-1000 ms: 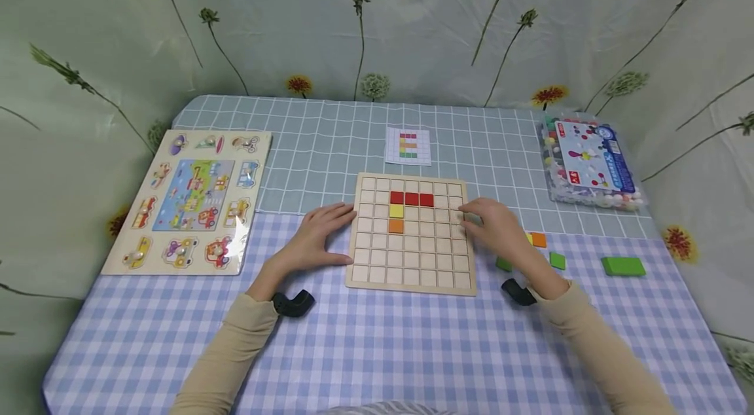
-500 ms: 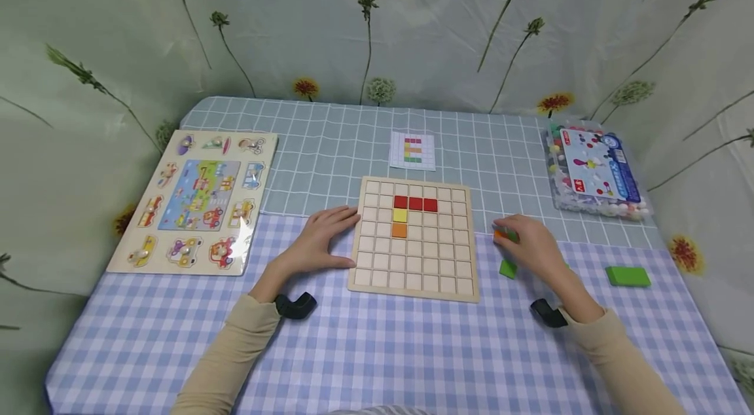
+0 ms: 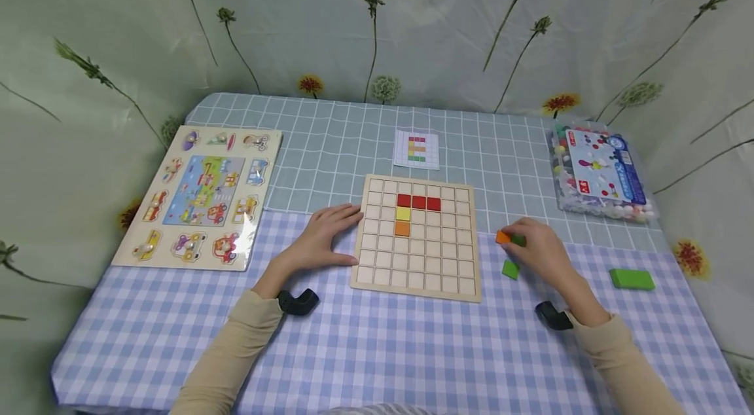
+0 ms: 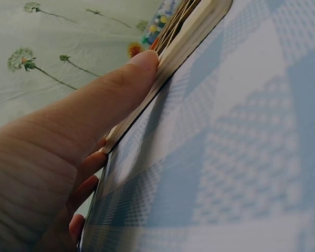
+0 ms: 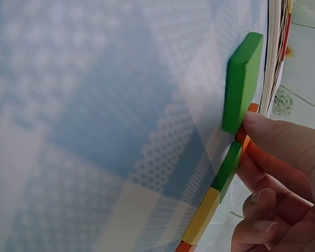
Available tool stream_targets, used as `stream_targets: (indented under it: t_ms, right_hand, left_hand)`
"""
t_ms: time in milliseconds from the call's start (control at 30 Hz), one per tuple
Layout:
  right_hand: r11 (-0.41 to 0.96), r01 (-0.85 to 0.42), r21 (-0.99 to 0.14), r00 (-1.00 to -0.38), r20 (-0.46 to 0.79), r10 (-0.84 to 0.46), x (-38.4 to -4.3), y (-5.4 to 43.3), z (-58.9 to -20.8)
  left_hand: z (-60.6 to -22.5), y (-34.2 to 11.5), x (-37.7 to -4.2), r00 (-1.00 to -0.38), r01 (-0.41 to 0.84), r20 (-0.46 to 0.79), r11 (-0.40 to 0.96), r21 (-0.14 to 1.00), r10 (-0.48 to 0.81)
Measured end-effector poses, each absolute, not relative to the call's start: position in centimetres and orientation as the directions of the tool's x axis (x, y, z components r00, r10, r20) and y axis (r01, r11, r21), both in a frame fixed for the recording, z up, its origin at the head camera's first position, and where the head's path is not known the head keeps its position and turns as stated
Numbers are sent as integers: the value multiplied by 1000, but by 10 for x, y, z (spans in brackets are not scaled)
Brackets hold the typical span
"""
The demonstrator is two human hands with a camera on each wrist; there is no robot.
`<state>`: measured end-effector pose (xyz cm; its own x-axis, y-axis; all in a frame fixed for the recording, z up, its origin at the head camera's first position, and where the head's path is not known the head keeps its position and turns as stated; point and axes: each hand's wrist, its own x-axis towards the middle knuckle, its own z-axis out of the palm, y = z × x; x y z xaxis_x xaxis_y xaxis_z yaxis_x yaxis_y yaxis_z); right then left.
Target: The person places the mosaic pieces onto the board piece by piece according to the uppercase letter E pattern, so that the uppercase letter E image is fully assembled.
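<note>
A wooden grid board (image 3: 415,264) lies mid-table, bearing a row of red tiles (image 3: 419,203), a yellow tile (image 3: 403,213) and an orange tile (image 3: 402,228). Extended fingers and thumb of my left hand (image 3: 323,236) touch its left edge; the left wrist view shows the thumb (image 4: 110,92) against the rim. Right of the board, my right hand (image 3: 540,250) pinches an orange tile (image 5: 243,137) low at the cloth between thumb and fingers. A green tile (image 5: 229,167) and a yellow tile (image 5: 201,215) lie close by. Another green tile (image 3: 510,269) lies nearer the board.
A pattern card (image 3: 415,150) lies behind the board. On the left is a picture knob puzzle (image 3: 194,199). A clear box of colourful pieces (image 3: 603,169) stands back right, with a green block (image 3: 632,279) in front of it.
My right hand has left the board's right edge and moved right and slightly down to the loose tiles, where it takes hold of an orange tile. My left hand stays at the board.
</note>
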<state>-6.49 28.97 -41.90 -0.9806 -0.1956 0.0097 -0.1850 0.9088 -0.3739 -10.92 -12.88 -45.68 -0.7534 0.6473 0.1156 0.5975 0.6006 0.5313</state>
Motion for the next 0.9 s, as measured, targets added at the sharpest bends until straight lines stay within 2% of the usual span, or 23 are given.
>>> stream_targets:
  t_ms: [300, 600, 900]
  right_hand:
    - [915, -184, -360, -981, 5, -195, -66, 287, -417]
    - [896, -254, -365, -967, 75, -244, -64, 276, -413]
    - [875, -343, -340, -938, 164, -304, -72, 256, -412]
  left_hand:
    - [-456, -128, -109, -764, 573, 68, 627, 528, 642]
    - [-455, -128, -110, -756, 594, 92, 621, 512, 648]
    - [-456, -129, -110, -773, 555, 59, 629, 545, 631]
